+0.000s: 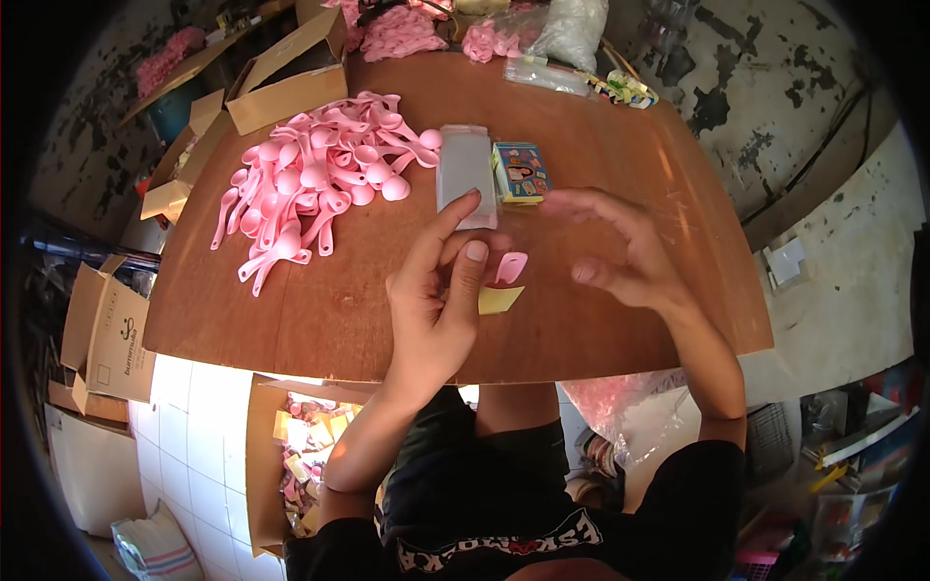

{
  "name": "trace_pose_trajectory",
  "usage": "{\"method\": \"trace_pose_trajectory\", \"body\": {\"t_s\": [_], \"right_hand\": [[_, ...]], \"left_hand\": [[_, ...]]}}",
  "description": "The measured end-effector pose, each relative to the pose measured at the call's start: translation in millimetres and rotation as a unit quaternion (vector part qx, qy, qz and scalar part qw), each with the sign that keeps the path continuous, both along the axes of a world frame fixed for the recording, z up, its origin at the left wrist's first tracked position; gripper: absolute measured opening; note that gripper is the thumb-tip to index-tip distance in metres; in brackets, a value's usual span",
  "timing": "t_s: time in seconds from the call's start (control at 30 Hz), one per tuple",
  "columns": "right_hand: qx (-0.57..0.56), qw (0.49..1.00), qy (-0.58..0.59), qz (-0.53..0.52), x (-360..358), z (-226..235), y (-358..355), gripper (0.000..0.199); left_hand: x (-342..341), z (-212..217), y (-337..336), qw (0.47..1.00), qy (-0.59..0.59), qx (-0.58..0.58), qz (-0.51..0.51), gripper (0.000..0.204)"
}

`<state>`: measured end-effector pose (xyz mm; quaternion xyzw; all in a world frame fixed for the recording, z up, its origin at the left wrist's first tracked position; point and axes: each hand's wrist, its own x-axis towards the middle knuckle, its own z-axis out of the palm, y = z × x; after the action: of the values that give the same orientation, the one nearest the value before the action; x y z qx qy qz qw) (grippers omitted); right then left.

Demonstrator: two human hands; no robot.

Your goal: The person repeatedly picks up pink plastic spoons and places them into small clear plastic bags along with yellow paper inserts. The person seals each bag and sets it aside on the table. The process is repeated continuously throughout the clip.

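Note:
My left hand point(438, 300) is raised over the near part of the table, its fingers curled toward the thumb. From behind the thumb stick out the holed handle of a pink spoon point(511, 267) and the corner of a yellow card point(502, 300); the hand hides their other ends. They appear to be held, though the grip itself is hidden. My right hand point(625, 257) hovers to the right, fingers apart and slightly blurred, with nothing visible in it. Beyond the hands lie a stack of clear plastic bags point(465, 172) and a colourful small box point(521, 173).
A large heap of pink spoons point(320, 174) covers the left of the wooden table point(639, 126). An opened cardboard box point(291, 77) stands behind it. Plastic-wrapped goods point(572, 34) line the far edge. Below the table's near edge, a carton point(266, 465) holds packed pieces.

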<state>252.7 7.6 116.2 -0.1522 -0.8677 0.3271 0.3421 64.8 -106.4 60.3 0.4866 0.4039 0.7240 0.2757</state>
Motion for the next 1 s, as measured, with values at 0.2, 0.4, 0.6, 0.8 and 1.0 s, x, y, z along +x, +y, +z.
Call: {"method": "trace_pose_trajectory", "body": {"t_s": [0.2, 0.4, 0.6, 0.8, 1.0], "right_hand": [[0.019, 0.991, 0.127, -0.019, -29, 9, -28, 0.016], [0.011, 0.996, 0.084, 0.027, -48, 20, -28, 0.011], [-0.054, 0.993, 0.105, 0.014, -57, 20, -26, 0.015], [-0.274, 0.955, 0.108, 0.028, -49, 11, -27, 0.031], [-0.292, 0.952, 0.079, 0.039, -42, -26, -17, 0.022]], "left_hand": [[3, -3, -3, 0.996, 0.032, 0.079, -0.026, 0.075], [-21, 3, -1, 0.983, 0.15, 0.106, -0.022, 0.087], [-22, -5, 7, 0.987, 0.15, 0.026, -0.051, 0.075], [-24, -9, -1, 0.991, 0.038, -0.072, -0.107, 0.057], [-24, -9, 3, 0.989, 0.007, -0.05, -0.139, 0.054]]}}
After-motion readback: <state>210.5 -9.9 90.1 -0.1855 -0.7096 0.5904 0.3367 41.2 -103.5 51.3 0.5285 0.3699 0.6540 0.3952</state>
